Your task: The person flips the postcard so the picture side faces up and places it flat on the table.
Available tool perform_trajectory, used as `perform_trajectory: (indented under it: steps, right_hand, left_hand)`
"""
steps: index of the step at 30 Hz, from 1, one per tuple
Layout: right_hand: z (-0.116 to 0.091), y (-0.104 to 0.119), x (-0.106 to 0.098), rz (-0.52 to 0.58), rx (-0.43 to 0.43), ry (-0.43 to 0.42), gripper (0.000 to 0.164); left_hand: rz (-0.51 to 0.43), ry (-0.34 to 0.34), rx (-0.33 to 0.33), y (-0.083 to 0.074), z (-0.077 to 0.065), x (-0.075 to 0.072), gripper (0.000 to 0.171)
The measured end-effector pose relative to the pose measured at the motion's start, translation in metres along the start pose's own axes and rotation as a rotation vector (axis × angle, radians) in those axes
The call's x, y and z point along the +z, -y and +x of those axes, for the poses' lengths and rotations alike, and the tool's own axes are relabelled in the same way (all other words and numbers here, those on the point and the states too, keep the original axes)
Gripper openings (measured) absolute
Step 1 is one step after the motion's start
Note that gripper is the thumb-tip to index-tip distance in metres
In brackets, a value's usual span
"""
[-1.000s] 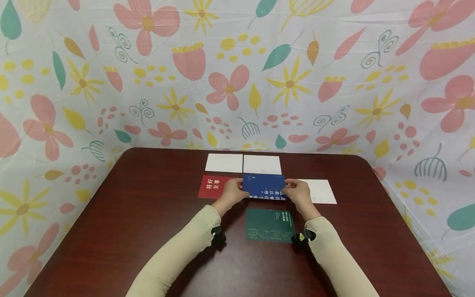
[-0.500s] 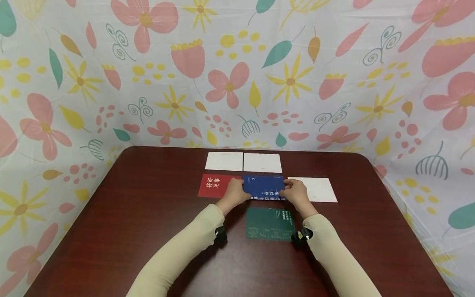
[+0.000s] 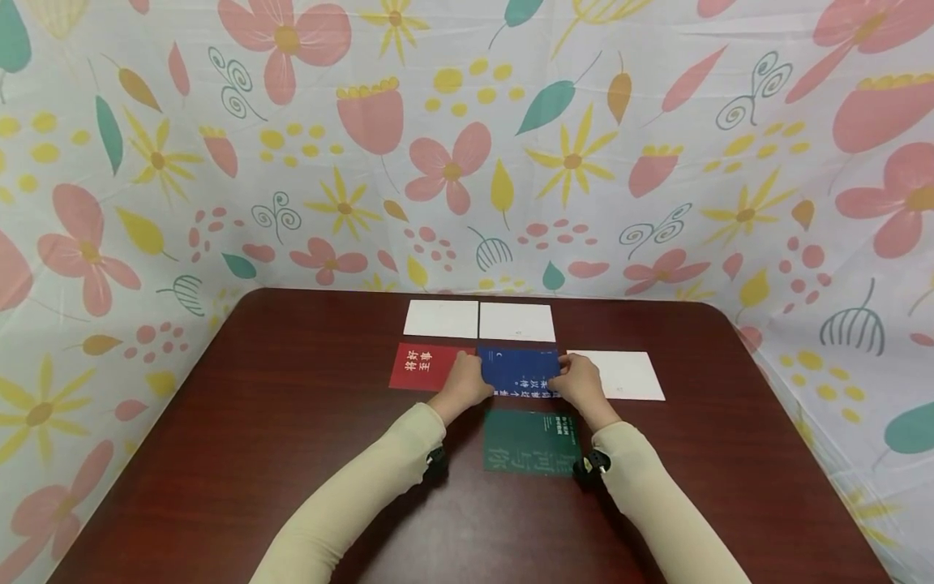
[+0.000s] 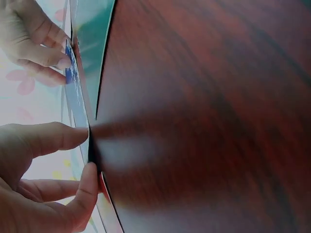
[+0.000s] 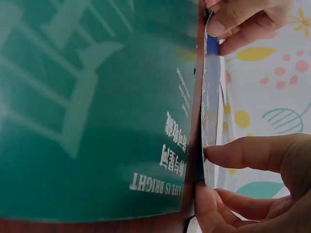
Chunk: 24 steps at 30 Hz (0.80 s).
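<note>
A blue card [image 3: 520,371] with white lettering is held between my two hands in the middle of the group of cards. My left hand [image 3: 467,384] pinches its left end between thumb and fingers, beside the red card [image 3: 417,378]. At the right end, my right hand [image 3: 583,384] grips the card the same way. Both wrist views show the blue card's near edge slightly raised off the table at the fingers. Closer to me lies a green card [image 3: 529,456], flat, with its right side by the right wrist.
Two white cards [image 3: 441,319] lie side by side behind the blue card. Another white card [image 3: 629,378] sits right of the right hand. All rest on a dark wooden table [image 3: 292,454]; a flower-patterned cloth [image 3: 452,97] hangs behind it.
The blue card has come slightly lower and nearer to me, widening the gap to the white cards behind. My left hand has shifted a little right, still pinching it.
</note>
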State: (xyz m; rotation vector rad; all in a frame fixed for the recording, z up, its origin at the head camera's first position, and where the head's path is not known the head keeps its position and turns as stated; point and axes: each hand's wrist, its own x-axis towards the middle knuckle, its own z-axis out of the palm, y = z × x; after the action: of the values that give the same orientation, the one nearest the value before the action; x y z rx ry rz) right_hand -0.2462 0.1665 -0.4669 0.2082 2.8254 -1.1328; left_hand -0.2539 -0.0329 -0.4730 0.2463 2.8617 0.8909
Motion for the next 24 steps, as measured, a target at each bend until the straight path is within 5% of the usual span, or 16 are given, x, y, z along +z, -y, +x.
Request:
perform_trajectory:
  steps: [12,20,24]
  right_hand:
    - [-0.002,0.004,-0.004,-0.083,-0.012,-0.006,0.051]
    - [-0.001,-0.009,-0.021,-0.014,-0.095,-0.148,0.040]
    - [-0.001,-0.025,-0.038,0.004,-0.090,-0.214,0.036]
  left_hand:
    - [0.027,0.003,0.019,-0.006,0.000,-0.001,0.037]
    - [-0.168,-0.068,0.097,-0.013,-0.003,0.004,0.044]
    - [-0.316,-0.041,0.129,-0.024,-0.001,0.008,0.040]
